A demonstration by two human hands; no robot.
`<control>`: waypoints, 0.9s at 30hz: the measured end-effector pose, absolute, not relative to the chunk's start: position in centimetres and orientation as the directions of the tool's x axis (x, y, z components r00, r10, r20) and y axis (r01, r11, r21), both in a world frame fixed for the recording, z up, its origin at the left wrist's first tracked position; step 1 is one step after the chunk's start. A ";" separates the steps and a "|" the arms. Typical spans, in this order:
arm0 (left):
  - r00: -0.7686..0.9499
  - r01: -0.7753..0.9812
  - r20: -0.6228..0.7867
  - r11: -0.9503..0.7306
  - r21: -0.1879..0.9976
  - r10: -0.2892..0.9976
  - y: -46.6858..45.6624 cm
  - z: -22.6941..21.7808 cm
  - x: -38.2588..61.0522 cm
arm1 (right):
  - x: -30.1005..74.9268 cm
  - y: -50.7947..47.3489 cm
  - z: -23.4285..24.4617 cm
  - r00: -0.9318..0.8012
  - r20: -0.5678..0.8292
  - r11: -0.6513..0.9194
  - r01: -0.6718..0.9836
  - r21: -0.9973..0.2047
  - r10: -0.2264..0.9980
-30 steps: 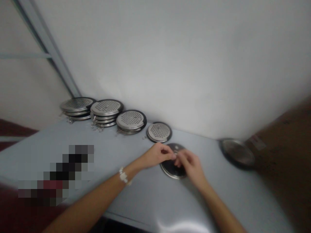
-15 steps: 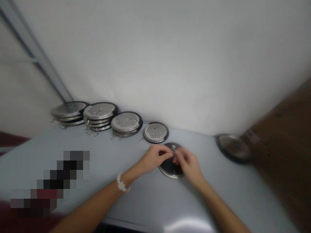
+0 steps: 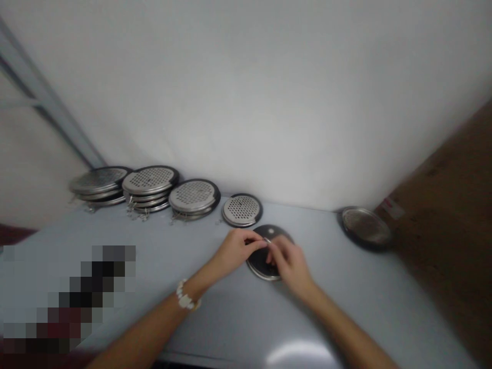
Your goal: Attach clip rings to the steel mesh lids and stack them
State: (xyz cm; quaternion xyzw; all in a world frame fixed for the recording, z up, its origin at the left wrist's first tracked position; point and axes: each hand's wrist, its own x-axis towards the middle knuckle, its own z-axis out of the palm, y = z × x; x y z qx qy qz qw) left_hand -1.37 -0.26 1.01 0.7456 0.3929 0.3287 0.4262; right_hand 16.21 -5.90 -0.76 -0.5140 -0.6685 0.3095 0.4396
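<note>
A dark round metal disc [image 3: 262,264] with a shiny rim lies flat on the grey table [image 3: 238,318]. Both hands work over it. My left hand [image 3: 232,251], with a white bead bracelet on the wrist, pinches at a small metal piece on the disc's top. My right hand [image 3: 289,262] meets it from the right, fingers curled and pinched on the same small piece. The piece itself is too small and blurred to name.
Along the wall stand three stacks of perforated metal discs [image 3: 149,185] and a single perforated disc [image 3: 242,210]. A plain metal disc [image 3: 365,226] lies at the right, beside a brown cardboard surface [image 3: 449,215]. A pixelated patch covers the left foreground.
The view has drifted, so everything sits slightly more to the left. Both hands stay pinched together over the dark disc with only small finger movements.
</note>
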 end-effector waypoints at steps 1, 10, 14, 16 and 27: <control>0.462 0.335 0.150 -0.329 0.883 0.874 -0.3 1.0 -1.4 | 16.1 -6.0 -0.9 -0.101 0.287 0.302 0.437 -0.847 0.953; 0.502 0.237 0.081 -0.227 0.945 0.861 0.3 0.3 -1.4 | 16.5 -5.7 -0.7 -0.061 0.301 0.294 0.463 -0.836 0.952; 0.439 0.312 0.107 -0.263 0.913 0.892 0.2 0.0 -1.3 | 16.4 -5.9 -0.9 -0.132 0.321 0.342 0.513 -0.787 0.938; 0.439 0.290 0.087 -0.233 0.928 0.894 0.2 -0.1 -1.2 | 16.5 -5.8 -1.0 -0.123 0.322 0.336 0.529 -0.779 0.939; 0.413 0.234 0.089 -0.200 0.952 0.906 -0.1 -0.2 -1.0 | 16.3 -5.8 -0.8 -0.122 0.253 0.281 0.441 -0.852 0.960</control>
